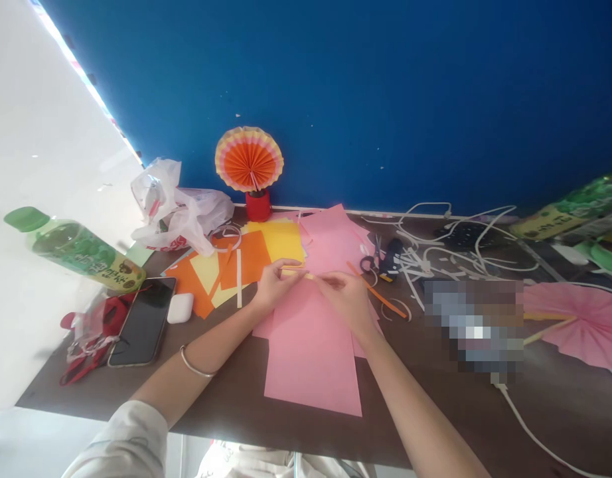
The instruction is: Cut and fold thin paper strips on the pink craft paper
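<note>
Between my two hands a narrow yellow strip [292,271], which looks like paper, is stretched sideways. My left hand [279,285] pinches its left part, and my right hand [343,295] closes its fingertips at the right end. Both hands are over pink paper sheets [313,358] that lie in the middle of the brown table. Just left of my left hand are orange paper [251,262] and a yellow sheet [281,242]. A long orange strip [385,299] lies to the right of my right hand.
A round pleated paper fan [249,159] stands in a red holder [258,207] by the blue wall. Scissors [373,259], white paper scraps [413,265] and cables lie right. Left are a bottle [77,249], a phone [144,322], a white case [180,308] and a plastic bag [176,209]. A pink fan [579,318] lies far right.
</note>
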Action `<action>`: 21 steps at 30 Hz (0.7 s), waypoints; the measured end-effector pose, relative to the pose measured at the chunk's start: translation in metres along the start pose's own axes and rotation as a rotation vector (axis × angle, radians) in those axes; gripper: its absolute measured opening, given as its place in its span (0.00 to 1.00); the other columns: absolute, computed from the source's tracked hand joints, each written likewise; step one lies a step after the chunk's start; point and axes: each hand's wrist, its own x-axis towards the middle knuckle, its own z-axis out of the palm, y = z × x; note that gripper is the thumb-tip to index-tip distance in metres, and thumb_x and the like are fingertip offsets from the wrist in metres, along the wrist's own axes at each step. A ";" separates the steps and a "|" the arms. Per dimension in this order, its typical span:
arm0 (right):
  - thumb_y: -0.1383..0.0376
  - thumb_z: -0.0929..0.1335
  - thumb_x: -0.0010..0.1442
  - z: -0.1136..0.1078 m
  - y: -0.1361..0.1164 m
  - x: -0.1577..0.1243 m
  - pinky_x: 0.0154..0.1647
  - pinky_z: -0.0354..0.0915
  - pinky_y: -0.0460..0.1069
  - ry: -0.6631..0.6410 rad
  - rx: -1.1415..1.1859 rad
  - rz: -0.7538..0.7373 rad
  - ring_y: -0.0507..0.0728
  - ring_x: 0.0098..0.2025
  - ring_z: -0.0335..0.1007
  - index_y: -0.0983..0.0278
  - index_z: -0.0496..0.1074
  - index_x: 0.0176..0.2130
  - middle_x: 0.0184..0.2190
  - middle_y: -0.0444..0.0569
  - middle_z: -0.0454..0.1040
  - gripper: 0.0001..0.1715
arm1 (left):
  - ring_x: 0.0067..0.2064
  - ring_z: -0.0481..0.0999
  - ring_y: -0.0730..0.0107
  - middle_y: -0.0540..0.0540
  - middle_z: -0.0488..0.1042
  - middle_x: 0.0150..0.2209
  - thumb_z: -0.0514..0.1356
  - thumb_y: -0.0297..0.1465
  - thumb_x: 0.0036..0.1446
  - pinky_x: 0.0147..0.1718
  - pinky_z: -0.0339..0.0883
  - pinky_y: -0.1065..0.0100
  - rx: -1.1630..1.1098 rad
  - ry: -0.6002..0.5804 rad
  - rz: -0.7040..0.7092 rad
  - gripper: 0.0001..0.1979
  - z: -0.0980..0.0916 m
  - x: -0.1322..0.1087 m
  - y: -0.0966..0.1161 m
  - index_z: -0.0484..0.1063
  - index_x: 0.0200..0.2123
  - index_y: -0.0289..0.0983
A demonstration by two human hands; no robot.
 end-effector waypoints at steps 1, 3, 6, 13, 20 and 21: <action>0.56 0.70 0.46 -0.001 0.000 0.001 0.34 0.66 0.51 0.001 0.003 0.004 0.58 0.31 0.71 0.64 0.75 0.27 0.26 0.50 0.77 0.13 | 0.31 0.75 0.68 0.46 0.77 0.33 0.64 0.42 0.44 0.30 0.65 0.70 -0.006 0.013 0.003 0.18 0.000 0.000 0.001 0.72 0.37 0.38; 0.55 0.70 0.44 -0.003 0.000 0.002 0.31 0.65 0.50 0.002 0.014 0.022 0.57 0.29 0.71 0.65 0.75 0.26 0.25 0.50 0.76 0.15 | 0.31 0.75 0.69 0.46 0.77 0.35 0.64 0.41 0.44 0.30 0.65 0.70 -0.008 0.025 0.007 0.17 0.000 0.000 0.002 0.72 0.36 0.38; 0.53 0.71 0.43 -0.003 -0.002 0.002 0.29 0.64 0.49 -0.013 0.016 0.057 0.57 0.28 0.70 0.66 0.75 0.26 0.23 0.50 0.75 0.18 | 0.32 0.75 0.69 0.46 0.76 0.36 0.63 0.40 0.45 0.32 0.65 0.69 0.010 -0.006 0.007 0.16 -0.001 0.000 0.006 0.72 0.37 0.38; 0.53 0.70 0.45 -0.004 -0.006 0.002 0.25 0.61 0.47 -0.060 -0.002 0.106 0.53 0.24 0.65 0.67 0.73 0.22 0.20 0.48 0.71 0.18 | 0.35 0.74 0.68 0.47 0.75 0.34 0.62 0.37 0.47 0.35 0.65 0.69 0.104 -0.046 -0.005 0.15 -0.002 0.000 0.005 0.72 0.38 0.38; 0.52 0.70 0.44 -0.007 0.001 0.004 0.24 0.61 0.48 -0.085 0.013 0.121 0.54 0.23 0.66 0.67 0.75 0.25 0.19 0.48 0.72 0.19 | 0.35 0.74 0.68 0.48 0.75 0.31 0.64 0.37 0.44 0.37 0.65 0.69 0.035 -0.040 0.005 0.15 -0.002 0.001 0.005 0.74 0.36 0.38; 0.52 0.70 0.44 -0.007 0.003 0.004 0.25 0.61 0.48 -0.086 0.015 0.121 0.54 0.23 0.66 0.67 0.75 0.26 0.19 0.48 0.72 0.19 | 0.36 0.74 0.67 0.48 0.75 0.31 0.64 0.37 0.44 0.37 0.65 0.69 0.023 -0.045 0.005 0.15 -0.002 0.001 0.006 0.74 0.36 0.38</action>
